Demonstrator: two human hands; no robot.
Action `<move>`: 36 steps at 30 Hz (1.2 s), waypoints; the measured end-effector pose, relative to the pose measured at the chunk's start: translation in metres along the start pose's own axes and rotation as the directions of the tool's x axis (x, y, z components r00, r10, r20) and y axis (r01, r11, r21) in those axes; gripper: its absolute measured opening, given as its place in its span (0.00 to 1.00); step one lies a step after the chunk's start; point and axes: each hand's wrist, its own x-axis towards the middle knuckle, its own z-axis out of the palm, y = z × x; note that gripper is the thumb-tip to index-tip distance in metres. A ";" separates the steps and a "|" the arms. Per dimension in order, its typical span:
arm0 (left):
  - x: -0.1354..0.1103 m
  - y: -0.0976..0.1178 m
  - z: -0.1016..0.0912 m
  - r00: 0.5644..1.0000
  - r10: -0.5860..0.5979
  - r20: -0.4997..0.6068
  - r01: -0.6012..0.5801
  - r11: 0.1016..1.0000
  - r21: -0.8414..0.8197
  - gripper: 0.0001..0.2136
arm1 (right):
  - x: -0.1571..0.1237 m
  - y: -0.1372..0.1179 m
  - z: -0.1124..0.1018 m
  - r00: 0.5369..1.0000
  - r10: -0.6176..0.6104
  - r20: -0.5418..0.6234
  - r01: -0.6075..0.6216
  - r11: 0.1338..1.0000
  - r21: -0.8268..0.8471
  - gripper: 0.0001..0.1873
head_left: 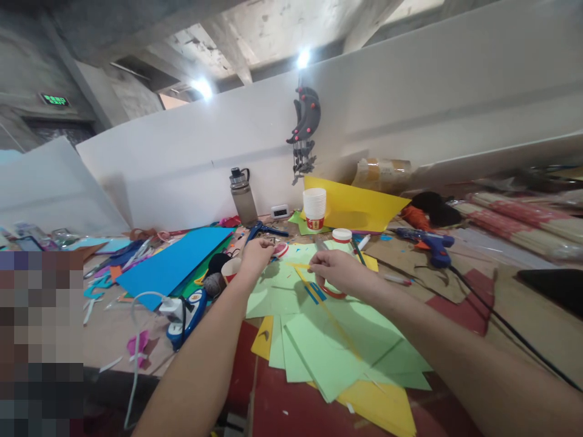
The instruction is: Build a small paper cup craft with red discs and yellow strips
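Note:
My right hand [334,268] pinches the end of a yellow paper strip [334,321], which runs diagonally down over light green paper sheets [319,358]. Under that hand lie two short blue strips [314,294] and a red ring-shaped handle [334,294], perhaps of scissors. My left hand [259,254] is further left with its fingers curled together; whatever they hold is hidden. Close to its fingertips is a round pink-and-white piece [281,249]. A paper cup [230,271] stands beside the left wrist.
Blue card [177,264] and a power strip [187,318] lie left. Behind are a water bottle [243,197], stacked paper cups [314,209] and yellow card [359,203]. A blue glue gun [437,247] with a trailing black cable lies right. A grey moon ornament [308,115] hangs at the white board.

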 end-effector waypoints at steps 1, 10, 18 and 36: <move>0.001 0.001 0.000 1.000 -0.015 -0.008 0.015 0.999 -0.046 0.02 | -0.003 -0.001 0.002 1.000 0.008 0.030 -0.007 1.000 -0.013 0.08; -0.002 0.008 0.012 0.990 -0.114 0.088 0.140 0.900 -0.412 0.03 | -0.020 -0.009 0.016 0.945 -0.287 0.155 0.318 0.917 -0.241 0.14; 0.001 0.013 0.011 0.971 -0.202 0.131 0.239 0.752 -0.614 0.03 | 0.007 0.019 -0.021 0.999 0.017 -0.030 -0.033 0.693 -0.720 0.13; -0.002 0.019 -0.001 0.932 -0.191 0.307 0.362 0.469 -0.806 0.03 | 0.020 0.038 -0.018 0.976 -0.094 -0.195 -0.024 0.849 -0.528 0.27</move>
